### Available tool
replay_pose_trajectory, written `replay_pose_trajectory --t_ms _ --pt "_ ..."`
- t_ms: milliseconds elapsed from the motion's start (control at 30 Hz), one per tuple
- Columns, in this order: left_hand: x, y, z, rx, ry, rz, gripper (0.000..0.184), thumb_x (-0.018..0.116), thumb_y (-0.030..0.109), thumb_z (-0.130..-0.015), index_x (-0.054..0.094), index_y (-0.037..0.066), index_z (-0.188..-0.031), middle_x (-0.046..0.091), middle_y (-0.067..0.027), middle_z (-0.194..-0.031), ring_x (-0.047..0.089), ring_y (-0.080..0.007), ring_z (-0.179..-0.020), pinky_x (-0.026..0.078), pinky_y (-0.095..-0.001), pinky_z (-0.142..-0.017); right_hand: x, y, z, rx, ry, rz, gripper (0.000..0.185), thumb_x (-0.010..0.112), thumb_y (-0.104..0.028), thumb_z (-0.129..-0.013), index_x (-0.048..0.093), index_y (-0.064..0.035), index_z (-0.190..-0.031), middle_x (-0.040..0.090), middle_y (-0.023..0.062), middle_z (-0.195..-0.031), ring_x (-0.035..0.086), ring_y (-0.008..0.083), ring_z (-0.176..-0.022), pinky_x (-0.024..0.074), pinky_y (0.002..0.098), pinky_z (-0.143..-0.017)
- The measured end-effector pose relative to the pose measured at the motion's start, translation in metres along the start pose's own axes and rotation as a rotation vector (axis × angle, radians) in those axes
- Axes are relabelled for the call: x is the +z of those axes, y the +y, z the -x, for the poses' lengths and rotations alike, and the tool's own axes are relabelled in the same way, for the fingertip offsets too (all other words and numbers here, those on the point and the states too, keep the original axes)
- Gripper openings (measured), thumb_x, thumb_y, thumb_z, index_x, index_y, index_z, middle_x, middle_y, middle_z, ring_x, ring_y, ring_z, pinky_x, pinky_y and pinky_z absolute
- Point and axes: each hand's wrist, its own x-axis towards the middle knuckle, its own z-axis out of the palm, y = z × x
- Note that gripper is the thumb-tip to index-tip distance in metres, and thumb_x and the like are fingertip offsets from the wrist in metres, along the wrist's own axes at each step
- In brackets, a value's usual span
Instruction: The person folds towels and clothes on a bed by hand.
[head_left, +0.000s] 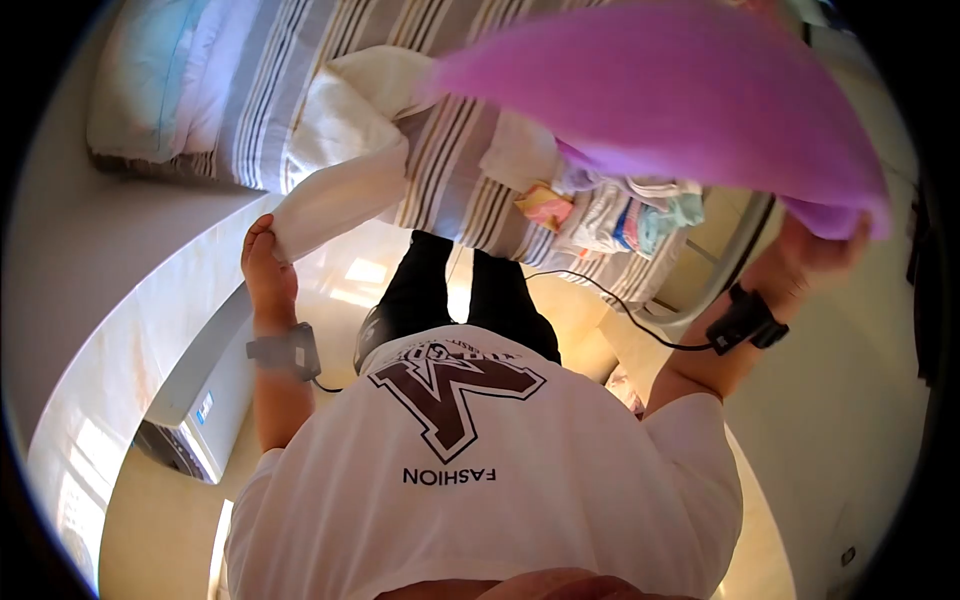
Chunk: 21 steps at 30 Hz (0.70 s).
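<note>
At the left, my left hand [268, 268] is closed on the end of a white towel [335, 200], which stretches up over the edge of the bed. My right hand [822, 250], slightly blurred, is raised at the right and gripping the corner of a purple cloth [680, 90]. That cloth is spread in the air, smeared by motion, and covers part of the bed. Under and beside it lies a pile of small folded clothes [620, 215] in white, blue and mint. A yellow-and-pink piece of cloth [545, 206] sits at the pile's left end.
The bed has a striped sheet [270, 100] and a light blue pillow [140, 90] at its far left. A curved metal bed rail [735, 265] runs near my right arm. Black cables hang from my wrist bands. A white boxy appliance [205, 400] stands on the floor at left.
</note>
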Motion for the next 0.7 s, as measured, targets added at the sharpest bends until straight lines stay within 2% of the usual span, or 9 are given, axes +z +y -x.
replay_pose_trajectory --t_ms 133,200,267,333,400,467,600,633,700 --pt "0.007 0.002 -0.005 0.013 -0.118 0.015 0.025 0.043 0.002 -0.086 0.056 -0.002 -0.107 0.059 -0.0119 -0.103 0.058 -0.022 -0.096 0.047 -0.0323 -0.088 0.013 -0.057 0.011 -0.305 0.412 0.244 0.038 0.052 -0.024 -0.089 0.054 0.0007 -0.118 0.056 0.0165 -0.12 0.053 0.0323 -0.114 0.0386 0.0494 -0.1" --pt "0.008 0.002 -0.01 0.209 -0.201 -0.274 0.024 0.043 0.003 -0.087 0.056 -0.001 -0.108 0.059 -0.0116 -0.103 0.058 -0.0219 -0.098 0.048 -0.0326 -0.088 -0.004 -0.058 0.026 -0.348 0.505 0.284 0.038 0.053 -0.024 -0.089 0.054 -0.0005 -0.119 0.056 0.0158 -0.12 0.052 0.0323 -0.115 0.0377 0.0507 -0.101" --pt "0.013 0.003 -0.005 0.661 -0.325 -0.831 0.023 0.044 0.004 -0.089 0.056 -0.001 -0.107 0.058 -0.0105 -0.105 0.057 -0.0195 -0.097 0.047 -0.0315 -0.088 -0.037 -0.053 0.048 -0.252 0.422 0.24 0.036 0.054 -0.024 -0.09 0.054 -0.003 -0.119 0.057 0.0142 -0.12 0.052 0.0319 -0.115 0.0379 0.0508 -0.101" --pt "0.032 0.01 0.006 0.132 -0.232 -0.244 0.024 0.042 0.005 -0.09 0.055 0.0 -0.11 0.057 -0.0092 -0.107 0.056 -0.017 -0.096 0.047 -0.0301 -0.086 -0.065 -0.032 0.073 -0.035 0.501 0.178 0.035 0.055 -0.023 -0.09 0.054 -0.0051 -0.12 0.057 0.0132 -0.119 0.053 0.0301 -0.114 0.0385 0.05 -0.101" --pt "0.043 0.006 0.014 0.14 -0.247 -0.384 0.026 0.042 0.01 -0.091 0.054 0.001 -0.112 0.056 -0.0085 -0.109 0.055 -0.0174 -0.096 0.048 -0.0328 -0.084 -0.131 0.024 0.107 0.235 0.544 -0.123 0.037 0.059 -0.021 -0.088 0.053 -0.0058 -0.12 0.058 0.0124 -0.119 0.054 0.0282 -0.113 0.0413 0.0486 -0.098" --pt "0.051 0.003 0.02 0.158 -0.218 -0.647 0.031 0.041 0.018 -0.092 0.052 0.004 -0.117 0.054 -0.0073 -0.111 0.054 -0.018 -0.097 0.049 -0.0383 -0.08 -0.128 0.069 0.137 0.567 0.868 -0.303 0.027 0.063 -0.014 -0.084 0.056 -0.0072 -0.11 0.06 0.0057 -0.101 0.059 0.0197 -0.095 0.0507 0.0378 -0.077" --pt "0.09 -0.013 0.043 -0.044 -0.12 -0.586 0.032 0.041 0.021 -0.089 0.051 0.011 -0.118 0.053 -0.0066 -0.113 0.054 -0.0247 -0.1 0.048 -0.0519 -0.076 -0.228 0.207 0.242 1.062 0.754 -0.546 0.016 0.063 -0.009 -0.084 0.054 -0.0101 -0.097 0.051 0.0034 -0.082 0.049 0.0166 -0.072 0.0436 0.0313 -0.057" --pt "0.093 -0.02 0.043 -0.039 -0.114 -0.592 0.031 0.041 0.02 -0.089 0.051 0.012 -0.117 0.054 -0.0071 -0.113 0.055 -0.0253 -0.1 0.049 -0.0521 -0.075 -0.245 0.233 0.262 1.125 0.752 -0.496 0.014 0.063 -0.008 -0.084 0.053 -0.0109 -0.094 0.049 0.0029 -0.077 0.047 0.0158 -0.066 0.0418 0.0297 -0.052" --pt "0.097 -0.037 0.044 -0.034 -0.139 -0.595 0.029 0.042 0.019 -0.089 0.051 0.011 -0.115 0.054 -0.0087 -0.112 0.056 -0.0259 -0.1 0.05 -0.051 -0.074 -0.267 0.277 0.286 1.234 0.912 -0.029 0.023 0.066 -0.015 -0.084 0.053 -0.0121 -0.102 0.053 0.0023 -0.089 0.052 0.0171 -0.083 0.0453 0.0314 -0.062"
